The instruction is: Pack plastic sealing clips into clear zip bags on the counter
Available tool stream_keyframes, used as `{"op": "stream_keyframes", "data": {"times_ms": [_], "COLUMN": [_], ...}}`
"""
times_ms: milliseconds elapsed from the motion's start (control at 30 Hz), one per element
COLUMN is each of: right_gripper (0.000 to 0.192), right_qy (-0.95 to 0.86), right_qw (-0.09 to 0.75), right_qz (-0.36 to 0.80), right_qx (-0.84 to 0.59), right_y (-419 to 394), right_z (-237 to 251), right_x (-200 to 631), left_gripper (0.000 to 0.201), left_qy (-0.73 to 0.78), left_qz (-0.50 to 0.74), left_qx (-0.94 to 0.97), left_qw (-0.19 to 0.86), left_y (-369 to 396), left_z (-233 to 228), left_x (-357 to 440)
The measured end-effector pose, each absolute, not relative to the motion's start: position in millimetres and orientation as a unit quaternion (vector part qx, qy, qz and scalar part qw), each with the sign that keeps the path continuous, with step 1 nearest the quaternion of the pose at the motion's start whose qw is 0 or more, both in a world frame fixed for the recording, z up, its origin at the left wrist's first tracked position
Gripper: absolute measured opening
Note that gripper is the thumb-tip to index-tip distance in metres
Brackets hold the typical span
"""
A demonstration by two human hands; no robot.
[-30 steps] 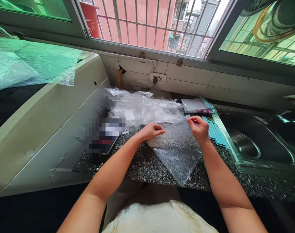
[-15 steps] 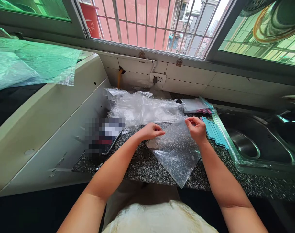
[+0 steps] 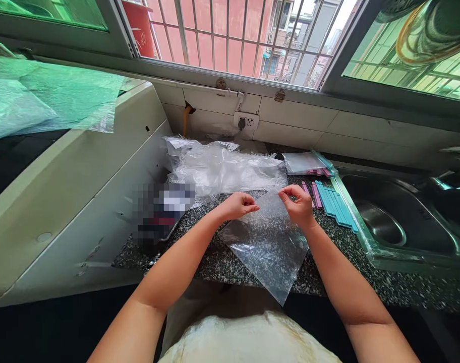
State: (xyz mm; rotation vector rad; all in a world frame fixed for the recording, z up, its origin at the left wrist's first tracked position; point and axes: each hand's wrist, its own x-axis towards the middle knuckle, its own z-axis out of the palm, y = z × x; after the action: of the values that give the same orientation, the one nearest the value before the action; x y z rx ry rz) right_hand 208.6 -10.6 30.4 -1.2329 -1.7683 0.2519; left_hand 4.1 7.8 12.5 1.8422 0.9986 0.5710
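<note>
A clear plastic bag [image 3: 270, 247] is held up in front of me, one corner pointing down past the counter's front edge. My right hand [image 3: 298, 204] is closed in a pinch on its upper corner. Along the bag's upper left edge, the fingers of my left hand [image 3: 241, 205] are pressed together on the film. Just right of my right hand lie pink strips [image 3: 317, 195] and a row of light-blue strips [image 3: 334, 202], which look like plastic bag clips. Behind both hands is a crumpled pile of clear plastic bags [image 3: 226, 169].
A sink [image 3: 411, 217] is set into the speckled counter [image 3: 222, 257] on the right. Near its back corner lies a flat clear packet [image 3: 303, 163] with more strips. On the left are a blurred phone-like device [image 3: 173, 206] and a pale appliance side [image 3: 101, 186]. A wall socket [image 3: 246, 122] is behind.
My right hand has moved slightly left and down, and the bag has shifted with it. More of the pink strips now show beside the hand. My left hand has barely moved.
</note>
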Motion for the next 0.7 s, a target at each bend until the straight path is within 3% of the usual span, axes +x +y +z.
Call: {"op": "stream_keyframes", "data": {"times_ms": [700], "right_gripper": [0.015], "right_qy": [-0.732], "right_qw": [0.460], "right_qz": [0.106], "right_qx": [-0.491], "right_y": [-10.6], "right_z": [29.5], "right_x": [207.8], "left_gripper": [0.032], "left_qy": [0.396], "left_qz": [0.186], "left_qx": [0.762], "left_qw": [0.477], "left_y": [9.3], "left_z": [10.7], "left_x": [1.2]}}
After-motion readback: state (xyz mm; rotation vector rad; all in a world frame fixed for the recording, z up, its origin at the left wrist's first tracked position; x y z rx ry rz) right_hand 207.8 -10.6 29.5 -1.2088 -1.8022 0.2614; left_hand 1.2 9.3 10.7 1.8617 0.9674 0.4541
